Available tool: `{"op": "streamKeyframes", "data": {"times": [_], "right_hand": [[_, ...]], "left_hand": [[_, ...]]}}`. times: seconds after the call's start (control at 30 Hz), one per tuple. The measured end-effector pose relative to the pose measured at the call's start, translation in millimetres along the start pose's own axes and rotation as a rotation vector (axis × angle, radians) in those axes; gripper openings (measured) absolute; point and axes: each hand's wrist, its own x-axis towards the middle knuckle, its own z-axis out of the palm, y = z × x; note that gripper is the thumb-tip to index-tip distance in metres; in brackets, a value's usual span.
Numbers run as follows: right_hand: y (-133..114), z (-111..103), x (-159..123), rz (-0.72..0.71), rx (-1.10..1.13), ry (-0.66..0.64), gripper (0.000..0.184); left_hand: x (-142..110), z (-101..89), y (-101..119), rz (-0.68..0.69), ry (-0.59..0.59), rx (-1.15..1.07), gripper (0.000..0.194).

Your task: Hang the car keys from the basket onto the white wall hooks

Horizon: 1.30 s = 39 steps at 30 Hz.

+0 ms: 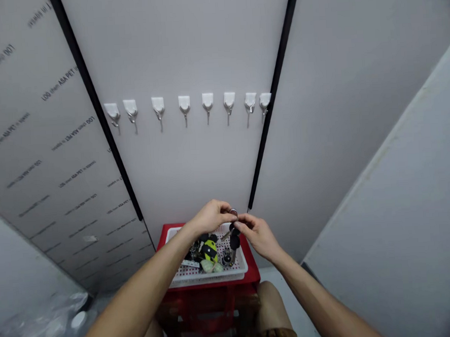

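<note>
My left hand [212, 217] pinches a metal key ring [234, 212] above the right side of a white plastic basket [209, 280]. Fingers of my right hand [258, 233] are closed on the same bunch, close to the left fingertips. Black-headed keys [234, 240] hang from the ring between both hands, over the basket. Inside the basket lie a yellow-green and black keychain charm [210, 250], pale green pieces [211, 266] and a small dark metallic bunch [227, 257]. My left hand and forearm partly hide the basket's back left.
The basket rests on a red stool [253, 272] against a grey wall panel. Several white adhesive hooks [184, 104] run in a row across that panel, between black strips [277, 84]. Clear plastic wrapping [47, 327] lies at lower left.
</note>
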Motion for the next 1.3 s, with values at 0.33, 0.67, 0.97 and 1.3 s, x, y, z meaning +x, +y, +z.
{"op": "streamKeyframes", "data": {"times": [0.33,0.67,0.97,1.3], "right_hand": [[-41,-36,56,-0.139,0.148,0.458,0.021],[-82,-89,86,-0.263,0.183,0.391,0.02],[-86,-107,139,-0.185,0.492,0.636,0.033],[-64,-115,168,-0.104,0.149,0.75,0.02]], "left_hand": [[38,-6.7,47,0.202,0.388,-0.181,0.017],[80,-7.9,77,0.244,0.252,-0.409,0.024],[107,-15.4,103,0.089,0.372,-0.279,0.029],[123,-16.0,93,0.084,0.395,-0.065,0.035]]}}
